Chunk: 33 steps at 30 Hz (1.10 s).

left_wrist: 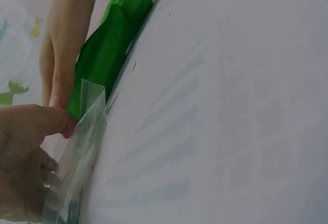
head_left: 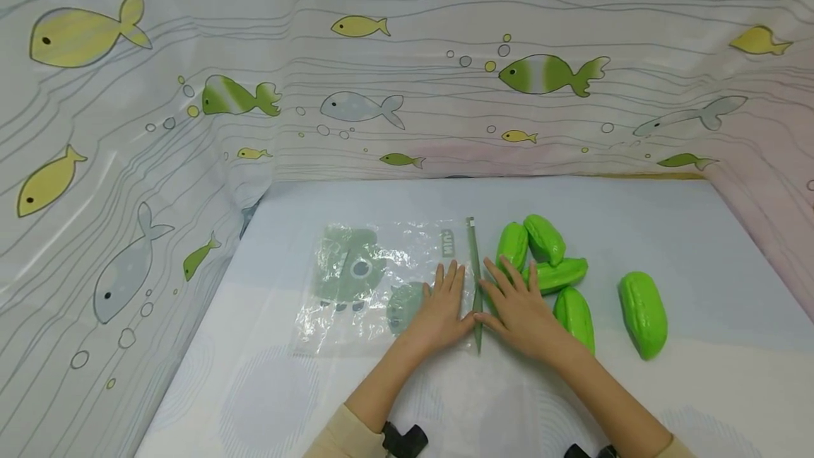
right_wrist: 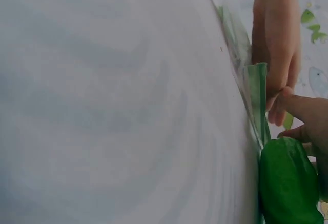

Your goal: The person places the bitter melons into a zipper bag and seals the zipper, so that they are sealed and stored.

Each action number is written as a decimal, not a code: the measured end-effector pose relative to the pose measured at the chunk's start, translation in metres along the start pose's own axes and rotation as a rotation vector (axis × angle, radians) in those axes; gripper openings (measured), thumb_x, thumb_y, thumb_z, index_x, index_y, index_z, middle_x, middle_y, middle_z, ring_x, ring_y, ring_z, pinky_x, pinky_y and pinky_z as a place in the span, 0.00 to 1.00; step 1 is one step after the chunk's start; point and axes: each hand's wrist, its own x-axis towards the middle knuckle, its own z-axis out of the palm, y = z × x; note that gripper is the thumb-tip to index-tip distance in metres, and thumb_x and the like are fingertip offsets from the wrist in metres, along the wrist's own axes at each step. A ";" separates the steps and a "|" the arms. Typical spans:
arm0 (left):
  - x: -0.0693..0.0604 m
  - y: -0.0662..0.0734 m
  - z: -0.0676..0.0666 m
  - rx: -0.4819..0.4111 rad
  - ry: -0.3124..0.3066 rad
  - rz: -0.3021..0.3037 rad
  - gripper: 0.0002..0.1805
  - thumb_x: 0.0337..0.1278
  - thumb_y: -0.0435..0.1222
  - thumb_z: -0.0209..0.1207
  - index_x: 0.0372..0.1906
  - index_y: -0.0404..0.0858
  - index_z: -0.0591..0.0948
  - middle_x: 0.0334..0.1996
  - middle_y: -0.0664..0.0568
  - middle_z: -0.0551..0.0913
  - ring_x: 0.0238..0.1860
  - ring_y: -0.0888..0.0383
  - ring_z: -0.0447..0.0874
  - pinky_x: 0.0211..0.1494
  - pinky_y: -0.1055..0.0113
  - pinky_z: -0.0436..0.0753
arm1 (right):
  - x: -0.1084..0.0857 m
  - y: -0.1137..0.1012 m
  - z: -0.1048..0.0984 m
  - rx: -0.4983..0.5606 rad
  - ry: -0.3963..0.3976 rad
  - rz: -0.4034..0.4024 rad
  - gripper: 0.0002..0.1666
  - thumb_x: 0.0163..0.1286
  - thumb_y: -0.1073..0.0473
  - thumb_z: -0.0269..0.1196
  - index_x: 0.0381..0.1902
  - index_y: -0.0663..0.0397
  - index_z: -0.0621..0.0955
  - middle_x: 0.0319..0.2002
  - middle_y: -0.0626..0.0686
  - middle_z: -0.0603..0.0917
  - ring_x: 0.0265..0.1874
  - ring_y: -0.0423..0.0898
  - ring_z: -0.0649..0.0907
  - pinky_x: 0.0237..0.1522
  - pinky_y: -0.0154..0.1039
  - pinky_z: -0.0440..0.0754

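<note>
A clear plastic zip bag (head_left: 375,281) printed with green cartoon animals lies flat, its green edge strip (head_left: 473,253) at the right. My left hand (head_left: 440,309) rests on the bag's right part, fingers extended. Just right of the strip, my right hand (head_left: 524,313) has its fingers spread, reaching the nearest of several bright green, oblong, vegetable-like pieces (head_left: 556,275). Both thumbs meet at the strip. In the right wrist view, the strip (right_wrist: 262,96) stands between the hands, close to a ribbed green piece (right_wrist: 288,183). My left palm hides part of the printed picture.
One more green piece (head_left: 644,315) lies apart on the right of the white table (head_left: 712,260). Behind and at the sides hangs a fish-patterned sheet (head_left: 407,76), meeting the table's back edge. Black wrist-camera mounts (head_left: 405,439) show at the bottom.
</note>
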 end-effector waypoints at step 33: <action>-0.011 -0.018 -0.009 0.188 -0.204 0.052 0.52 0.59 0.68 0.45 0.76 0.38 0.50 0.76 0.41 0.42 0.75 0.43 0.35 0.71 0.38 0.48 | 0.005 0.001 0.002 -0.076 -0.003 -0.065 0.29 0.70 0.44 0.57 0.62 0.53 0.77 0.72 0.61 0.61 0.71 0.64 0.56 0.63 0.73 0.46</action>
